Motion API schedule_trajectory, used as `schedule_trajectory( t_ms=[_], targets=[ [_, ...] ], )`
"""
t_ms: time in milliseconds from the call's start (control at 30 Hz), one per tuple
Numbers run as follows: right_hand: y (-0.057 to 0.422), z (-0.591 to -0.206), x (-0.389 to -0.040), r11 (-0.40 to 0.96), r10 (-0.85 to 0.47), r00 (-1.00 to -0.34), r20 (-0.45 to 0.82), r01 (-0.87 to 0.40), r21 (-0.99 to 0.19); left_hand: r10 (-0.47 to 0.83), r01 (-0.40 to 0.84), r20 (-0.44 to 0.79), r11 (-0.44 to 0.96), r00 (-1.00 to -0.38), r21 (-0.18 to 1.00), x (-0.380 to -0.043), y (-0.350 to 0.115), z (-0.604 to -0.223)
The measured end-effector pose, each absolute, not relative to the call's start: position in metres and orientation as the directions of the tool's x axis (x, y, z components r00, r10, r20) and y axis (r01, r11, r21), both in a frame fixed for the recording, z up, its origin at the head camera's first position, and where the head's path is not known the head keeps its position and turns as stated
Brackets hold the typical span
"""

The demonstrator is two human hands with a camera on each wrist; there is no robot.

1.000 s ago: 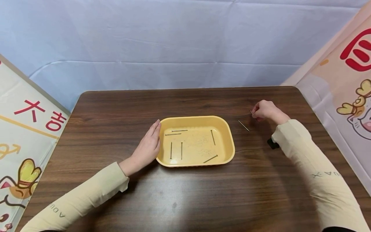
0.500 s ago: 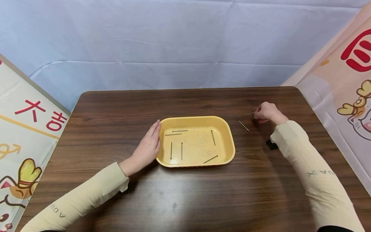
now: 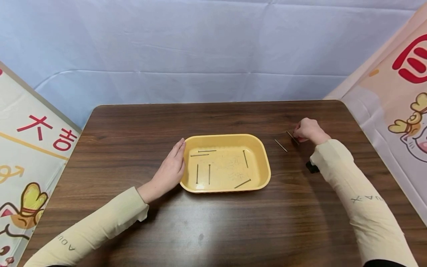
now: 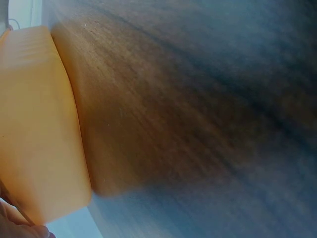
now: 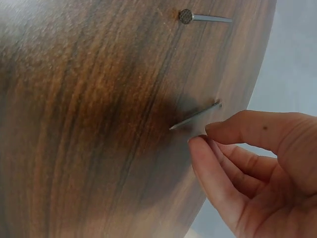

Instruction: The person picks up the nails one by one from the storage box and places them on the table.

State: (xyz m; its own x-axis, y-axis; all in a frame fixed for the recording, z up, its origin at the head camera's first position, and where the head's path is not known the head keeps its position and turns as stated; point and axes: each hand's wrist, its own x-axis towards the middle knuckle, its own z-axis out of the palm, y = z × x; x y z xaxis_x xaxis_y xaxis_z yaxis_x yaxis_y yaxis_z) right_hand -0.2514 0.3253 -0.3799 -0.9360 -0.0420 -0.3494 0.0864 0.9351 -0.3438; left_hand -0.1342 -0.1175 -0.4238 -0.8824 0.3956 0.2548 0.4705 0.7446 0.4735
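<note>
A yellow plastic tray sits mid-table with several nails lying on its floor. Along its left side rests my left hand, fingers straight and together; the left wrist view catches only some of its fingers at the tray's rim. To the right of the tray, my right hand is low over the table, beside a nail lying on the wood. Its thumb and index fingertips are close together near that nail, with nothing between them. A second loose nail lies between this hand and the tray.
The brown wooden table ends at a pale cloth backdrop. Printed panels stand at the left and right. A small black object shows below the right sleeve's cuff.
My right hand has shifted slightly right and toward me. The nail at its fingertips, partly hidden before, now shows on the table, let go. My left hand and the tray stay put.
</note>
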Motion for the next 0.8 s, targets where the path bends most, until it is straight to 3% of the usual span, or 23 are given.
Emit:
schedule_trajectory(
  t_ms=[200, 800],
  targets=[
    [0.323, -0.371, -0.252, 0.959, -0.064, -0.939, -0.337, 0.036, -0.281, 0.397, 0.475, 0.26, 0.741, -0.88, 0.476, -0.135, -0.118, -0.424],
    [0.298, -0.351, -0.246, 0.96, -0.125, -0.94, -0.317, -0.033, -0.278, 0.402, 0.48, 0.261, 0.74, -0.877, 0.471, -0.136, -0.118, -0.426]
  ],
)
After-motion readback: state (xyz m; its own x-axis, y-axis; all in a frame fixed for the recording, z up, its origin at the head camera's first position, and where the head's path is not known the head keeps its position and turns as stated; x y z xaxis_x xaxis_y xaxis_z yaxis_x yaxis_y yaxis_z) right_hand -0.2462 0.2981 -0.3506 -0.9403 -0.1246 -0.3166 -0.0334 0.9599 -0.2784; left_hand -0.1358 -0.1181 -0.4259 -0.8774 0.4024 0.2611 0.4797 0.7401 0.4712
